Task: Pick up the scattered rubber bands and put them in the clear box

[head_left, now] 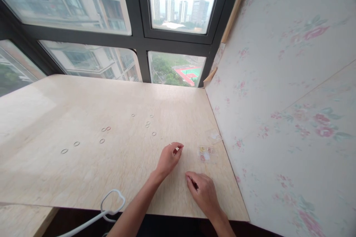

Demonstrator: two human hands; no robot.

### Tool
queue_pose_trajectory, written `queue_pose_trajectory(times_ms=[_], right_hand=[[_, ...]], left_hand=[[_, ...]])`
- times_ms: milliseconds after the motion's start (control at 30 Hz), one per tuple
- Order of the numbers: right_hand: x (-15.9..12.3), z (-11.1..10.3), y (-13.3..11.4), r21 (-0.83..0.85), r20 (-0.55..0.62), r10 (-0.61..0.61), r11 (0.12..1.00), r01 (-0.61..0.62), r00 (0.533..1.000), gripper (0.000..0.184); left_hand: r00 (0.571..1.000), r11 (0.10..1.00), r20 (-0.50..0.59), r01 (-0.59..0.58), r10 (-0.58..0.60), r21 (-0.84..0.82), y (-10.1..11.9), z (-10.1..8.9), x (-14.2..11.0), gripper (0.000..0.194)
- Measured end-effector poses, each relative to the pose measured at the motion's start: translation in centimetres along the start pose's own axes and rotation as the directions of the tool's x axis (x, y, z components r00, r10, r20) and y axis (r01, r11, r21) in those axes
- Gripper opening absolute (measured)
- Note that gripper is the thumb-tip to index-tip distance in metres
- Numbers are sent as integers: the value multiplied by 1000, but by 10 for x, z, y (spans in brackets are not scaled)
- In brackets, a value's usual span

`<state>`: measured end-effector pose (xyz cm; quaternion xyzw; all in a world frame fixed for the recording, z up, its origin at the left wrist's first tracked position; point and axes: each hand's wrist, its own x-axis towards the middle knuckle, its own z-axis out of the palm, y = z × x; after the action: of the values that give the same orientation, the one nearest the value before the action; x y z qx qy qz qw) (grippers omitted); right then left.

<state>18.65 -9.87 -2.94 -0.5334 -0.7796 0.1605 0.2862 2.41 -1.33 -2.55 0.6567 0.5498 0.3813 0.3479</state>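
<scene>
My left hand [170, 158] hovers at the middle of the wooden board with thumb and index finger pinched. Whatever may be between those fingertips is too small to make out. Lower and to the right, my right hand [204, 193] is also closed in a pinch, its contents hidden. Just beyond it lies a small clear plastic box [213, 157] containing yellow rings [202, 149] and reddish rings [209, 150]. Several thin dark rings [154, 133] lie scattered to the left, some apart. One reddish ring [108, 128] touches a dark ring [104, 130].
A clear lid-like piece [213, 136] lies behind the box, by the floral wall [278, 118]. A white cable [112, 212] loops over the board's near edge, left of my left forearm. Dark-framed windows [172, 42] border the far side of the pale board [83, 177].
</scene>
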Motion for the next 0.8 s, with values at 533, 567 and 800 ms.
queue_pose_trajectory(times_ms=[533,567,800], right_hand=[[33,16,-39,475,9,344,825,-307,939,32],[43,17,-49,496,-10,327,822,-279,945,31],[135,40,-78,143,66,82,986,-91,994,34]], left_hand=[[986,974,-47,-167,161,-153,-14,-23,-43,16],[986,974,-50,-167,162,-152,-14,-23,-43,16],[980,967,-83,-195,183,-164,-19,-20,-42,19]])
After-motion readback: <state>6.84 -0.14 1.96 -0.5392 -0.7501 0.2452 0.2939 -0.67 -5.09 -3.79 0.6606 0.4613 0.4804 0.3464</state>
